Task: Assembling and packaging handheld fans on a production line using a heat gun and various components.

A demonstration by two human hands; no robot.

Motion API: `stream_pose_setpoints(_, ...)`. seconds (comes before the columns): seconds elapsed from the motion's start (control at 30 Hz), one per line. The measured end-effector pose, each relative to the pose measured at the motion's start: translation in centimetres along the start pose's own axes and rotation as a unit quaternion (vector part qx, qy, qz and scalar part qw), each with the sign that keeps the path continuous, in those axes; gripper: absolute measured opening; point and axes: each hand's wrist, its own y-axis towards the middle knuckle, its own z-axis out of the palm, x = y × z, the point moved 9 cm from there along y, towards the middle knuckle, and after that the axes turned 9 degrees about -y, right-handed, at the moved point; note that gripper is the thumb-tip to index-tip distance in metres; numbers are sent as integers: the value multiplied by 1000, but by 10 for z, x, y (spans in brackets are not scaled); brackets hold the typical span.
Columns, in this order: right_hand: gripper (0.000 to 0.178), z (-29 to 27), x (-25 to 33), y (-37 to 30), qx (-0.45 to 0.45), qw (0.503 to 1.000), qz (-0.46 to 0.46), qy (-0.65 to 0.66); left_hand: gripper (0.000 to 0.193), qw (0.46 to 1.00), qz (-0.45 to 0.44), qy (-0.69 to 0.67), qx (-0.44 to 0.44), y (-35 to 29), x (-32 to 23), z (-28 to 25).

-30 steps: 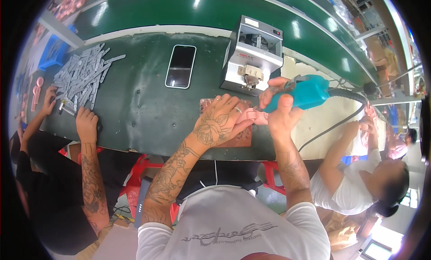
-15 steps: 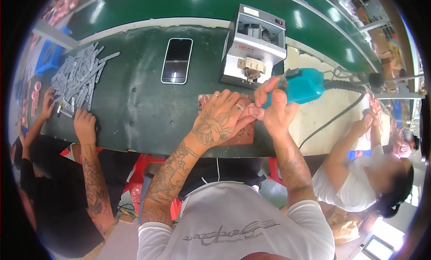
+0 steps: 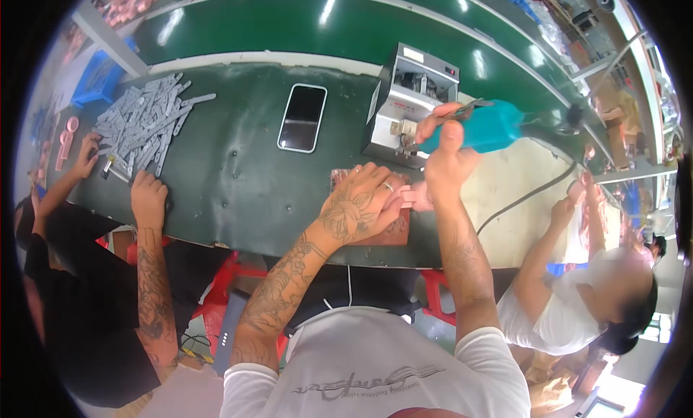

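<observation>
My left hand [image 3: 361,201] is closed around a small pink plastic-looking piece [image 3: 417,196], whose slotted end sticks out past my fingers. Hand and piece sit over a reddish-brown block [image 3: 386,237] on the green-topped table. Raised just above the piece, my right hand [image 3: 451,154] grips a teal hand-held tool [image 3: 491,127] with a metal lever along its top. From the back of this tool runs a dark cable [image 3: 520,192]. The tool's front end is partly hidden by my fingers and stands apart from the pink piece.
A grey metal machine [image 3: 404,104] stands behind my right hand. A phone [image 3: 302,118] lies left of it. Grey flat strips [image 3: 144,122] are heaped at the left, by a co-worker's hands [image 3: 149,201]. Another person [image 3: 577,295] works at the right. A blue crate [image 3: 101,79] stands far left.
My right hand has lifted the teal tool up and away from the pink piece. My left hand keeps its hold over the block. The whole view has shifted slightly.
</observation>
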Motion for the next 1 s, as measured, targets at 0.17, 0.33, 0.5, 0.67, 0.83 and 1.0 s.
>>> stream_pose_setpoints(0.17, 45, 6, -14, -1, 50, 998, 10, 27, 42, 1000, 16, -9, -5, 1, -8, -1)
stream_pose_setpoints(0.33, 52, 2, -4, -16, 34, 993, 115, -8, 42, 1000, 1, -4, -3, -3, -1, -1)
stream_pose_setpoints(0.5, 60, -28, 22, -40, 47, 992, 113, 39, 36, 999, 22, 6, -30, 3, -6, -5)
stream_pose_setpoints(0.67, 60, -29, 16, -54, 72, 989, 122, 34, 33, 999, 23, 5, -27, 1, 0, -2)
stream_pose_setpoints(0.83, 60, -32, 11, -60, 71, 989, 122, 42, 32, 1000, 20, -2, -21, 0, -2, 0)
stream_pose_setpoints(1.0, 66, -25, 6, -67, 83, 988, 133, 1, 36, 1000, -1, -7, 6, -2, 1, 6)
